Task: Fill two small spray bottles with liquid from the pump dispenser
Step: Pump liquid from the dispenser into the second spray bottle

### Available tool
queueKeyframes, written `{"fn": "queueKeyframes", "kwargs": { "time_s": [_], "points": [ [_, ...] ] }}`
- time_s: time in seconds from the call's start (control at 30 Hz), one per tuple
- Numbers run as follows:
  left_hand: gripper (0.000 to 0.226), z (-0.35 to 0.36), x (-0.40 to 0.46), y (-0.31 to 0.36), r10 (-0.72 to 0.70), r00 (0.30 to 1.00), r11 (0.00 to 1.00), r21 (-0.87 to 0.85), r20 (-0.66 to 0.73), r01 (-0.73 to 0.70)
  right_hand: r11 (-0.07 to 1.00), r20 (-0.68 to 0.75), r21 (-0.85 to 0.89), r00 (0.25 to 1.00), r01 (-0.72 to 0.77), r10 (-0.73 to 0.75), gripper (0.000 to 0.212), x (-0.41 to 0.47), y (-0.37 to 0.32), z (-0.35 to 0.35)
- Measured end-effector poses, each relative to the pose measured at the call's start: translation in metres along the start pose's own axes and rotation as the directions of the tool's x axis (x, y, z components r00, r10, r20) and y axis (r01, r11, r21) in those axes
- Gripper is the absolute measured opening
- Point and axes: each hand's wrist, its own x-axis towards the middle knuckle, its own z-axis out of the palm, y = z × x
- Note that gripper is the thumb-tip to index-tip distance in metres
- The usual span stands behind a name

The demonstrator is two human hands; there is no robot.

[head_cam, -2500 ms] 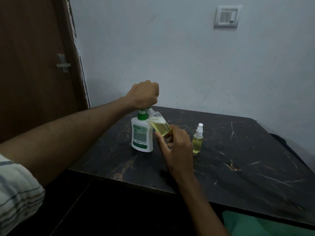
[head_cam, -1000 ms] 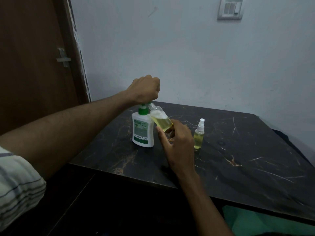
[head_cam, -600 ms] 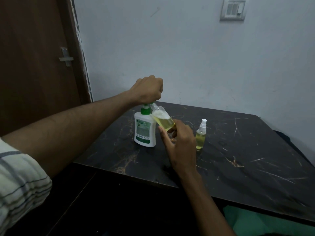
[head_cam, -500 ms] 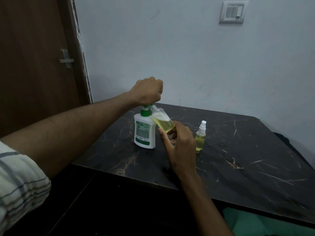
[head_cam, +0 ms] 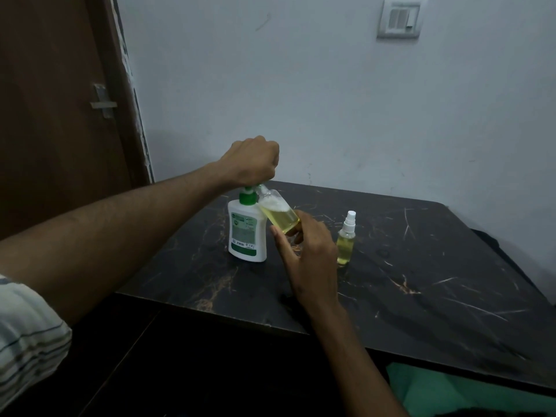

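Note:
A white pump dispenser (head_cam: 247, 233) with a green collar stands on the dark marble table (head_cam: 436, 284). My left hand (head_cam: 252, 162) is closed over its pump head, hiding the nozzle. My right hand (head_cam: 310, 254) holds a small clear bottle (head_cam: 278, 214) tilted with its open neck up against the pump; yellow liquid and white foam sit inside it. A second small spray bottle (head_cam: 346, 239), capped in white and holding yellow liquid, stands upright just right of my right hand.
A brown door (head_cam: 60, 115) with a metal latch is at the left. A light switch (head_cam: 398, 18) is on the pale wall behind the table. Green fabric (head_cam: 451, 389) shows below the table's front edge at the lower right.
My left hand has bobbed slightly on the pump head. The tilted bottle stays at the nozzle in my right hand. The view has shifted a little; the capped bottle has not moved.

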Motion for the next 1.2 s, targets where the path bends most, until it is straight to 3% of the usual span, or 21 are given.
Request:
{"fn": "queueKeyframes", "kwargs": {
  "time_s": [0.17,1.2],
  "points": [
    [0.035,-0.0035,0.0015,0.0012,0.004,1.000,1.000,0.022,-0.010,-0.003,1.000,0.010,0.022,1.000,-0.007,0.007,0.055,-0.0007,0.0020,0.0007],
    [0.034,-0.0013,-0.0026,0.0020,0.003,1.000,1.000,0.025,0.006,-0.003,1.000,0.006,-0.002,1.000,0.008,-0.008,0.051,-0.0006,0.0040,0.0037]
  ]
}}
